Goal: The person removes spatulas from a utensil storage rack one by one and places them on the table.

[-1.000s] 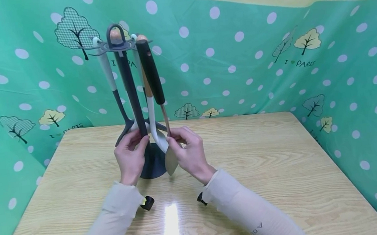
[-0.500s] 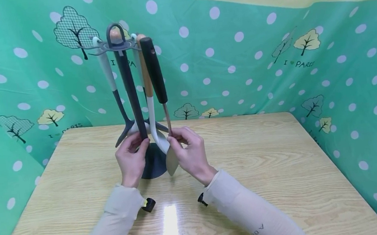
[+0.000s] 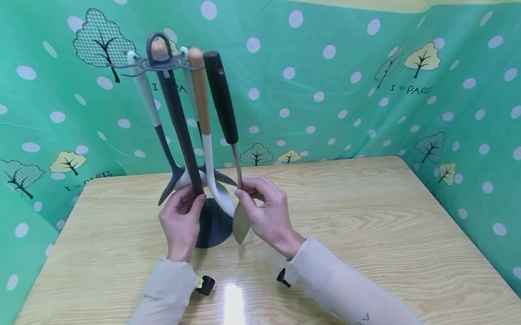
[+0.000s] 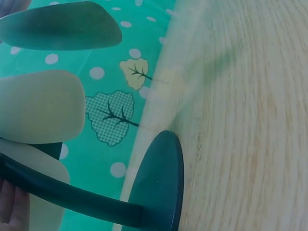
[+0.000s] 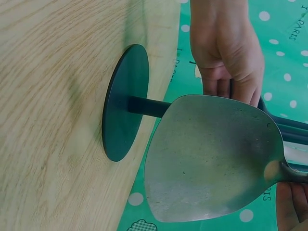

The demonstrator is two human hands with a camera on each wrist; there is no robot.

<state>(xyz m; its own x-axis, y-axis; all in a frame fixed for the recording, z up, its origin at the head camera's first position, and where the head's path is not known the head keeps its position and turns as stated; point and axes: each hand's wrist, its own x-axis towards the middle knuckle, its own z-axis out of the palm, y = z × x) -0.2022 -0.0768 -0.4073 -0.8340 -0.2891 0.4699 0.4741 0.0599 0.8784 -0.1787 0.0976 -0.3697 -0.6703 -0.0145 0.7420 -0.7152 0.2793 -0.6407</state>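
Note:
A dark utensil stand has a slim pole [image 3: 182,133] and a round base [image 3: 212,225], upright on the table. My left hand [image 3: 180,225] grips the lower pole. My right hand [image 3: 268,212] pinches the thin metal shaft of a spatula, just above its blade. The spatula's black handle [image 3: 221,97] points up, apart from the stand's hook ring, and its broad steel blade [image 5: 214,161] hangs low beside the base. Nearest to it, a white utensil with a wooden handle [image 3: 200,92] hangs from the ring.
Other utensils with pale handles [image 3: 145,92] hang around the ring at left and behind. The wooden table [image 3: 343,228] extends to both sides. A green dotted cloth [image 3: 308,72] stands behind it and along the sides.
The spatula has moved right with my right hand, its handle going from in front of the wooden handle to beside it. My left hand stays on the pole.

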